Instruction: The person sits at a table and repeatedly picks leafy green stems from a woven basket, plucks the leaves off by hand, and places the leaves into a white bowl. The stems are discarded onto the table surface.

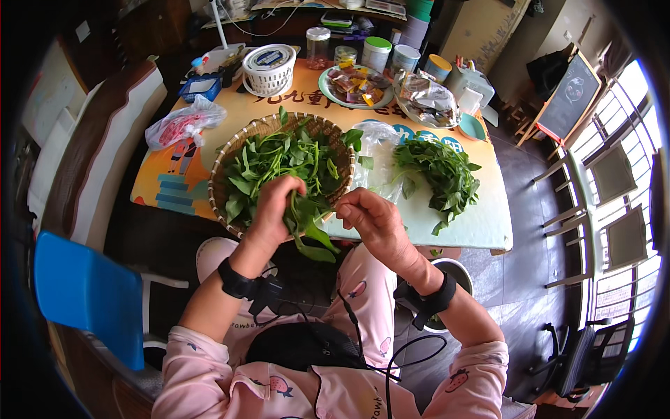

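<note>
My left hand (275,207) is closed around leafy green stems (306,225) at the near rim of a round woven bamboo basket (217,162). More loose leafy greens (285,157) fill the basket. Just to the right, my right hand (369,214) has its thumb and fingertips pinched together at the end of a thin stem from the held greens. A heap of leafy greens (445,175) lies on the right part of the table, beside a clear plastic bag (377,157).
The table (460,238) also holds a white lidded basket (269,70), a plate of wrapped snacks (357,86), jars and a knotted plastic bag (184,123). A bin (460,275) stands below its near edge, right of my legs. A blue chair (89,298) is at left.
</note>
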Demonstrator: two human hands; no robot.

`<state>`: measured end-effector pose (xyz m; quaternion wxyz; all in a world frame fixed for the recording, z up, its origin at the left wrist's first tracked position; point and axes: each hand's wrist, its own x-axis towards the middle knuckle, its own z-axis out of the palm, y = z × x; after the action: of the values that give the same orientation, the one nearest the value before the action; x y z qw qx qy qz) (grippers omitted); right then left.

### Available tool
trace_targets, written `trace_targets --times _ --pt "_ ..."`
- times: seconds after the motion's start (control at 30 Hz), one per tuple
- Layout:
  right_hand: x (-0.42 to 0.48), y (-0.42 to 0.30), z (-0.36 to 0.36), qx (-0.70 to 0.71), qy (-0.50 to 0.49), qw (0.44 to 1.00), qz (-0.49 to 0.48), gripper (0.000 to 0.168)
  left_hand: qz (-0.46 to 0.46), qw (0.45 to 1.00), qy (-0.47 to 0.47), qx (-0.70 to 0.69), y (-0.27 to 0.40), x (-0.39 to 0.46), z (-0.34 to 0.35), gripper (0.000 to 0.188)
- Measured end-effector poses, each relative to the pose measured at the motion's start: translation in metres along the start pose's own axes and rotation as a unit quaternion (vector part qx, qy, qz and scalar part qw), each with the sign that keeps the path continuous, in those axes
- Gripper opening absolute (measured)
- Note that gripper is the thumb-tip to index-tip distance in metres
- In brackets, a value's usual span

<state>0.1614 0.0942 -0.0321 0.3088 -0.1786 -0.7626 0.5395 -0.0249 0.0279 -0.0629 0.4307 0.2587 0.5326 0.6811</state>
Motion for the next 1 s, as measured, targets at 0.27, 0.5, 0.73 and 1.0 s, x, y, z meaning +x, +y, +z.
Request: trace_targets --times 0.27,0.5,0.73,1.0 --pt "0.054 0.024 -0.007 0.012 -0.019 1.000 -0.005 0.031 0.163 0.928 0.055 0.331 0.028 0.037 -0.051 0.050" --pt "0.073 0.086 -0.005 -0.359 -0.072 0.926 -0.088 0.052 0.110 0.725 -0.103 0.672 -0.012 0.043 -0.053 0.097" --pt "0.052 0.116 -0.156 -0.542 0.106 0.834 0.007 0.028 -0.004 0.718 -0.197 0.667 -0.018 0.050 -0.066 0.096" --pt "-0.015 0.153 -0.216 -0.547 0.122 0.823 0.094 0.023 0.000 0.724 -0.213 0.656 -0.020 0.054 -0.066 0.099"
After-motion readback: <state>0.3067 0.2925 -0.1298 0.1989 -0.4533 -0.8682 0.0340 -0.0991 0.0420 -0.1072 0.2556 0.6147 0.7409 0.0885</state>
